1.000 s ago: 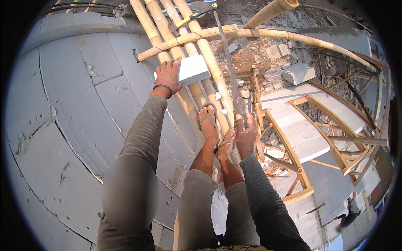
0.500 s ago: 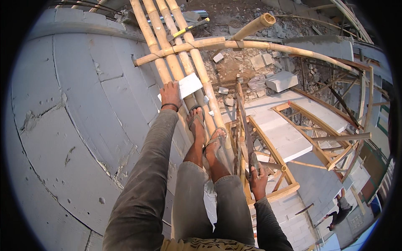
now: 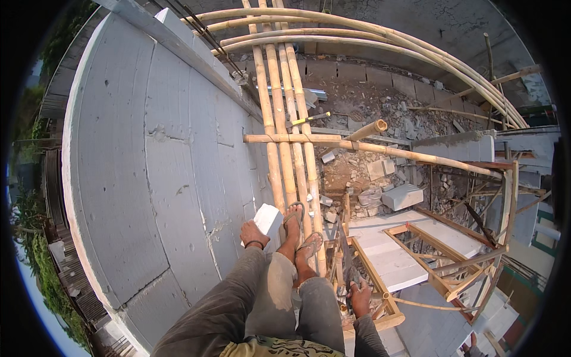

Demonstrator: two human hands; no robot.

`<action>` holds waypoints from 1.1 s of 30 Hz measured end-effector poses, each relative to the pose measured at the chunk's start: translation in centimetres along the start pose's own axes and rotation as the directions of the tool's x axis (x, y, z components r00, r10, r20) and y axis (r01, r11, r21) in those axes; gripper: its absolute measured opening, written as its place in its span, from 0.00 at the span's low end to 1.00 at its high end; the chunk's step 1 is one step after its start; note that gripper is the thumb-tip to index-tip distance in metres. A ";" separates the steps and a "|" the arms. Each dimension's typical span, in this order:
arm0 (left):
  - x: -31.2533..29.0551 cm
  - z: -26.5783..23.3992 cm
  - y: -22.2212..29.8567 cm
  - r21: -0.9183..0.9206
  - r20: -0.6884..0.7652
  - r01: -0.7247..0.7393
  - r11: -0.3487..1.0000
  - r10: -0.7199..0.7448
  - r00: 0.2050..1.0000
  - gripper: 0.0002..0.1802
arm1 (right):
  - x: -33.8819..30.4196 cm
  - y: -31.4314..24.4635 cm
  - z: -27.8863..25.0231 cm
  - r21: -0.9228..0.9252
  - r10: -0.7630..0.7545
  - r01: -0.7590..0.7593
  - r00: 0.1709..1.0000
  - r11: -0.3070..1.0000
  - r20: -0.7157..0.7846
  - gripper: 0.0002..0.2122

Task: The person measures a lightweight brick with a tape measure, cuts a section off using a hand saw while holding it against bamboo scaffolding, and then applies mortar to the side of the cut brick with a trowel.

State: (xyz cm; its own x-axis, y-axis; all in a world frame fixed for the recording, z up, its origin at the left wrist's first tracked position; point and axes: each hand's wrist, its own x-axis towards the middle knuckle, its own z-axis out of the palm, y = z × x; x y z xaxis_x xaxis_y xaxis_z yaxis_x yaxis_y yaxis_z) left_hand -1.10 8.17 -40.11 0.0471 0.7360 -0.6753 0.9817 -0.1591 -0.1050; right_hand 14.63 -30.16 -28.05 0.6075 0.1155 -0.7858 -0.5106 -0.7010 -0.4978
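My left hand (image 3: 254, 234) is closed on a small white lightweight block (image 3: 269, 219), holding it beside my left foot and close to the grey block wall. My right hand (image 3: 360, 298) is wrapped around the handle of a handsaw, low on my right. The saw's long dark blade (image 3: 344, 253) points away from me, alongside wooden framing. Both sandalled feet (image 3: 307, 245) stand on a row of lashed bamboo poles (image 3: 279, 166).
A wall of large grey blocks (image 3: 172, 178) rises on my left. A yellow-handled hammer (image 3: 310, 118) lies across the poles ahead. Far below on the right are rubble, a white block (image 3: 402, 197) and wooden frames (image 3: 437, 256). Another person's hand (image 3: 474, 340) shows at lower right.
My left hand has drawn the white block up off the bamboo and back toward my knee. My view has tilted up, showing more of the wall top and the far poles. The saw stays in my right hand.
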 end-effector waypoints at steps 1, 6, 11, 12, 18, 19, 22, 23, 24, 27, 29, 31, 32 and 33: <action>-1.4 -0.9 -0.7 0.007 -0.002 -0.008 1.000 0.008 1.000 0.43 | -0.4 -0.8 -0.6 -0.046 -0.001 0.001 1.000 0.999 0.006 0.14; -7.2 -5.0 -2.7 -0.030 -0.077 -0.098 0.995 0.095 0.992 0.40 | -0.5 2.6 -5.5 -0.263 -0.214 0.187 0.974 0.946 -0.077 0.10; -12.2 -9.7 -2.9 -0.063 -0.167 -0.184 0.981 0.172 0.971 0.38 | -4.2 0.4 -9.7 -0.020 0.108 -0.108 0.994 0.994 -0.017 0.06; -13.2 -10.5 -2.9 -0.069 -0.167 -0.201 0.977 0.187 0.968 0.37 | -5.1 0.2 -10.4 0.049 0.157 -0.157 0.988 0.986 -0.002 0.06; -19.3 -17.2 -2.1 -0.204 -0.370 -0.314 0.927 0.224 0.902 0.38 | -4.8 3.0 -14.1 -0.159 0.133 -0.134 0.991 0.978 -0.016 0.07; -20.6 -18.7 -2.4 -0.221 -0.394 -0.336 0.916 0.232 0.889 0.39 | -4.4 3.6 -14.4 -0.134 0.105 -0.104 0.994 0.986 0.000 0.08; -22.7 -21.1 -3.7 -0.229 -0.433 -0.382 0.895 0.257 0.864 0.42 | -3.8 3.1 -13.9 -0.200 0.080 -0.077 0.997 0.977 0.005 0.09; -23.2 -22.0 -3.2 -0.235 -0.450 -0.410 0.882 0.275 0.850 0.43 | -2.5 3.4 -14.4 0.038 0.179 -0.179 0.984 0.983 0.005 0.08; -23.9 -22.4 -3.9 -0.220 -0.460 -0.412 0.884 0.278 0.843 0.44 | -3.3 2.3 -13.4 0.032 0.110 -0.111 0.993 0.993 0.039 0.07; -25.2 -23.3 -2.6 -0.216 -0.403 -0.455 0.864 0.345 0.847 0.46 | -2.4 3.5 -14.0 0.269 0.029 -0.014 0.998 0.963 -0.053 0.09; -24.8 -24.0 -0.8 -0.200 -0.354 -0.496 0.845 0.410 0.841 0.48 | -2.3 4.1 -13.4 0.167 0.028 -0.004 0.989 0.986 -0.144 0.10; -24.7 -20.7 1.0 -0.193 -0.367 -0.565 0.802 0.475 0.800 0.48 | -1.4 8.4 -16.5 0.150 0.009 0.030 0.968 0.988 -0.252 0.10; -23.4 -22.1 -3.0 -0.103 -0.479 -0.521 0.848 0.417 0.773 0.48 | -5.5 1.5 -11.5 0.107 0.067 -0.044 0.973 0.993 -0.221 0.10; -25.2 -21.2 -0.1 -0.150 -0.383 -0.530 0.834 0.446 0.809 0.47 | -5.6 6.0 -13.6 0.020 0.059 -0.055 0.930 0.998 -0.363 0.11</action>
State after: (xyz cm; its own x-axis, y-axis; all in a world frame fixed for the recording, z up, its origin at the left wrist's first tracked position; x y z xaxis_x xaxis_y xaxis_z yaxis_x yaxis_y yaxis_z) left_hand 1.50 3.59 -7.61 0.5464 0.7764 -0.3141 0.8218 -0.4247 0.3800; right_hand 16.41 -44.58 -21.65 0.7557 -0.1891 -0.6271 -0.5557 -0.6918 -0.4611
